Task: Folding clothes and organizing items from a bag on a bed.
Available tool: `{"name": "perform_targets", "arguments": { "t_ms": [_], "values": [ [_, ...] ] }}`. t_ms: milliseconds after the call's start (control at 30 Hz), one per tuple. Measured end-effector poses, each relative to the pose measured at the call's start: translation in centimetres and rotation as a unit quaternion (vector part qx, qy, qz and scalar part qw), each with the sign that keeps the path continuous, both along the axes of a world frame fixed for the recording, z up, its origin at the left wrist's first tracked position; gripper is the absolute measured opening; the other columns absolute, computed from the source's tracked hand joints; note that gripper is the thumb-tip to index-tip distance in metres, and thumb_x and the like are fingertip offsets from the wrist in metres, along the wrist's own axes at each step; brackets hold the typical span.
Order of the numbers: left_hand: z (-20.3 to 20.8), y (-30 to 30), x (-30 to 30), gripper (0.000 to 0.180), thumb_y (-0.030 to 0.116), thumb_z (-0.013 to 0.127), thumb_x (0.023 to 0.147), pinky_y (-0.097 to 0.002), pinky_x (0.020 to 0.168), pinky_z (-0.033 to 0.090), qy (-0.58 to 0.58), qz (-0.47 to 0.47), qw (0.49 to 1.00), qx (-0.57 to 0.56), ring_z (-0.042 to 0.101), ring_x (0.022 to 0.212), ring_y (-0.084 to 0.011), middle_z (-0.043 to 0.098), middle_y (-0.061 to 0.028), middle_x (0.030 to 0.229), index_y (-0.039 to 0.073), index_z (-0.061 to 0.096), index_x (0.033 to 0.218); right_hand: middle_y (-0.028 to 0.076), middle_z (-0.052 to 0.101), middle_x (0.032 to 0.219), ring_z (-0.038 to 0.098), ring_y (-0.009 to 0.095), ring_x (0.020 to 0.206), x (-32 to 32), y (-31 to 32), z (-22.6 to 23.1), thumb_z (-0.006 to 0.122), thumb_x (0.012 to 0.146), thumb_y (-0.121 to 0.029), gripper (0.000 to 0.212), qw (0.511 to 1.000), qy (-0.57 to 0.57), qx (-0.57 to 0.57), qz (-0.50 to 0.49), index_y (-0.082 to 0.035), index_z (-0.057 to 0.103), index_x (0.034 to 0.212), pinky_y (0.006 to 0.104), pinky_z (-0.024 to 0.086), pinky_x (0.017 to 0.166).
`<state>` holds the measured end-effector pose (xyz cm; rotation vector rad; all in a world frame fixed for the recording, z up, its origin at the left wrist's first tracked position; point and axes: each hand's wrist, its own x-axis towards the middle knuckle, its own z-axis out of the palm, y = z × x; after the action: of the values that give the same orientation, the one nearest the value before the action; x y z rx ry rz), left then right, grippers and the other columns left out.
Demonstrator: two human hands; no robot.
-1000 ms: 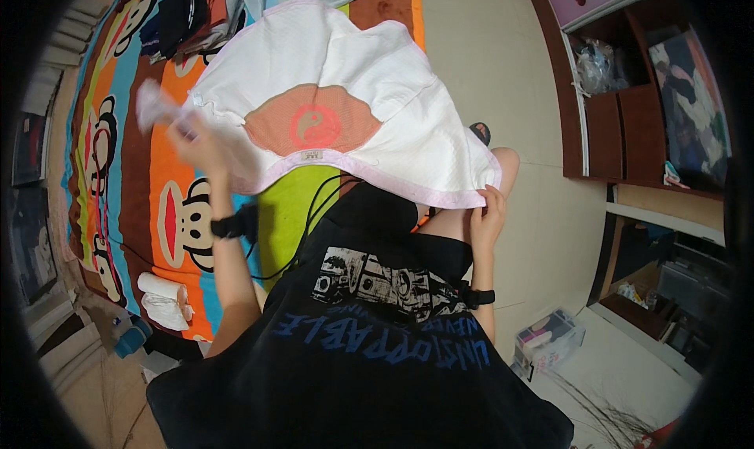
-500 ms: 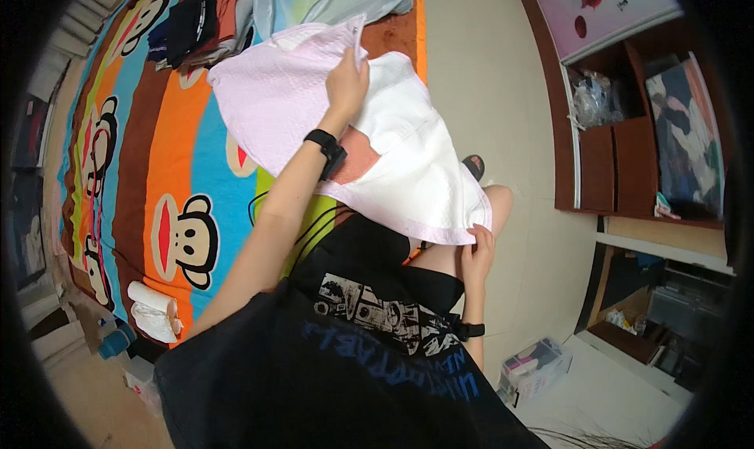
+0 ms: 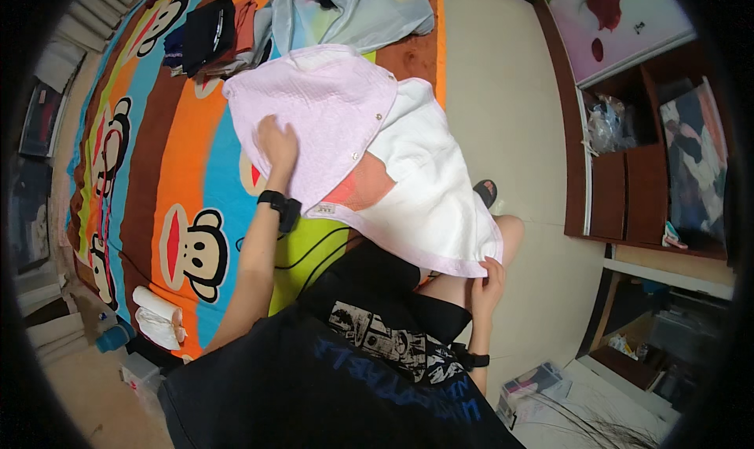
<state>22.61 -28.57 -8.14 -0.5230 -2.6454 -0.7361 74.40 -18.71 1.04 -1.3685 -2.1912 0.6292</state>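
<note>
A quilted garment (image 3: pixel 322 96) lies spread over the bed's edge and my lap. Its outside is pale pink with a row of snap buttons; its white lining (image 3: pixel 424 158) is turned up on the right. Coral-coloured fabric (image 3: pixel 361 184) shows between the two, near a small label. My left hand (image 3: pixel 279 145) rests on the pink side, fingers apart and holding nothing. The pink-trimmed lower right corner is pinched in my right hand (image 3: pixel 488 284), beside my knee.
The striped monkey-print bedspread (image 3: pixel 133 190) carries folded clothes (image 3: pixel 212 41), a translucent plastic bag (image 3: pixel 353 17) and a white roll (image 3: pixel 159 317). Black cords pass beside my lap. A dark wooden cabinet (image 3: pixel 609 190) stands to the right across the tiled floor. A clear box (image 3: pixel 534 386) sits lower right.
My left hand has let go of the pink edge and moved left and down onto the fabric. The pink flap now lies flatter. My right hand keeps its corner.
</note>
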Motion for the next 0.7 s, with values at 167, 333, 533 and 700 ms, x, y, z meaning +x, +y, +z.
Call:
{"name": "perform_targets", "arguments": {
  "t_ms": [167, 333, 533, 700],
  "values": [
    [0.5, -3.4, -6.1, 0.058, 0.031, 0.068, 0.072, -0.043, 0.093, 0.038, -0.142, 0.193, 0.97, 0.033, 0.051, 0.108, -0.0357, 0.053, -0.0246, 0.114, -0.005, 0.048, 0.114, 0.016, 0.059, 0.103, 0.053, 0.033, 0.098, 0.8, 0.2, 1.3, 0.053, 0.074, 0.0, 0.013, 0.999, -0.006, 0.039, -0.012, 0.0, 0.057, 0.087, 0.039, 0.04, 0.089],
    [1.2, -5.6, -7.2, 0.048, 0.016, 0.057, 0.083, -0.0365, 0.09, 0.042, -0.247, 0.029, 0.901, 0.355, 0.053, 0.107, -0.0296, 0.051, -0.0243, 0.12, -0.01, 0.043, 0.121, 0.015, 0.06, 0.099, 0.054, 0.032, 0.099, 1.2, 1.6, 4.5, 0.054, 0.079, -0.003, 0.01, 0.996, 0.038, 0.072, -0.02, 0.0, 0.056, 0.088, 0.0385, 0.04, 0.09],
    [6.3, -15.2, -0.2, 0.042, 0.01, 0.05, 0.088, -0.0341, 0.093, 0.039, -0.203, 0.081, 0.898, 0.38, 0.052, 0.108, -0.0269, 0.051, -0.0223, 0.122, -0.009, 0.041, 0.124, 0.015, 0.059, 0.094, 0.055, 0.032, 0.098, 3.4, 1.7, 8.8, 0.052, 0.077, 0.001, 0.012, 0.991, 0.002, 0.125, -0.044, 0.001, 0.056, 0.088, 0.0371, 0.042, 0.086],
    [4.9, -23.4, 7.1, 0.032, 0.017, 0.053, 0.088, -0.029, 0.067, 0.047, -0.331, 0.146, 0.896, 0.259, 0.061, 0.084, -0.0202, 0.059, -0.0144, 0.097, -0.004, 0.046, 0.112, 0.015, 0.059, 0.097, 0.054, 0.031, 0.101, 7.4, -0.4, 8.3, 0.054, 0.075, 0.001, 0.011, 0.991, -0.078, 0.098, -0.049, -0.001, 0.058, 0.086, 0.0366, 0.042, 0.084]
  ]
}}
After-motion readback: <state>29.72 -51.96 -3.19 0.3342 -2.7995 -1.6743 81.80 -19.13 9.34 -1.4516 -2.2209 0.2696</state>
